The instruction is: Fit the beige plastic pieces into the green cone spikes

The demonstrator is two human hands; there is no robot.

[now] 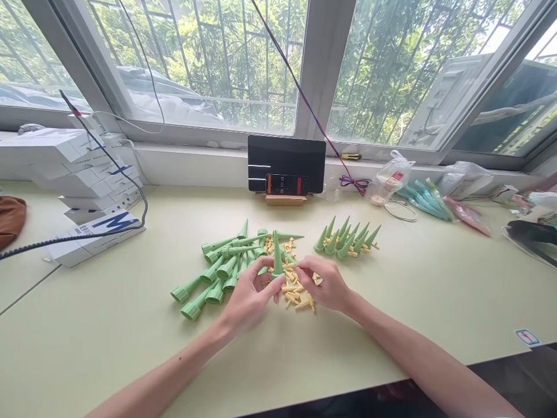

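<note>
My left hand [252, 293] is closed around the base of a green plastic watering spike [277, 255], which stands point up between thumb and fingers. Just to its right, my right hand [324, 281] pinches what looks like a small yellow valve, mostly hidden by the fingertips. Beneath and between the hands lies a loose pile of yellow T-shaped valves [300, 293]. Left of it, several green spikes [209, 273] are heaped on their sides with open ends toward me. At the right, more spikes [346, 241] stand upright in a group, some with yellow valves in their sides.
A phone [286, 184] showing a timer leans on a dark tablet [287, 154] by the window. White boxes [96, 174] are stacked at the left, a black cable [117, 165] crossing them. Plastic bags [394, 177] and coloured packets [426, 200] lie at the back right.
</note>
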